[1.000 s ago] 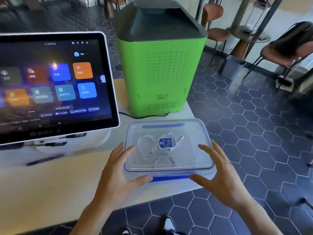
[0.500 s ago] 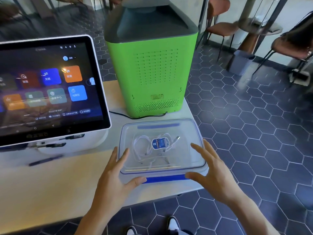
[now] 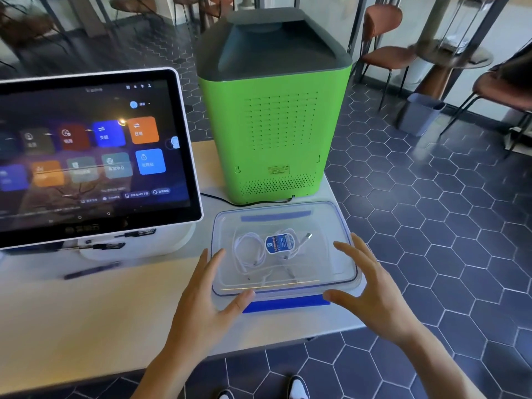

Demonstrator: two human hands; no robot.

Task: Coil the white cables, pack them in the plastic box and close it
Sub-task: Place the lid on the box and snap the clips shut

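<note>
— Dark hexagon floor tiles (image 3: 431, 226), brown chairs (image 3: 383, 33) behind. What's on the pale table (image 3: 72, 312)?

— Touchscreen (image 3: 92, 151), green machine (image 3: 273, 125), and the lidded plastic box (image 3: 285, 249) with white cables (image 3: 250, 251) inside.

— Hands?

— Left hand (image 3: 201, 309) and right hand (image 3: 371, 295) spread wide at its near corners, gripping nothing.

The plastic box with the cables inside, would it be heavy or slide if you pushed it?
Probably light: the plastic box is thin and clear and holds only a few white cables. It would likely slide easily, since the table looks smooth. Being low and flat, it seems unlikely to tip.
</note>
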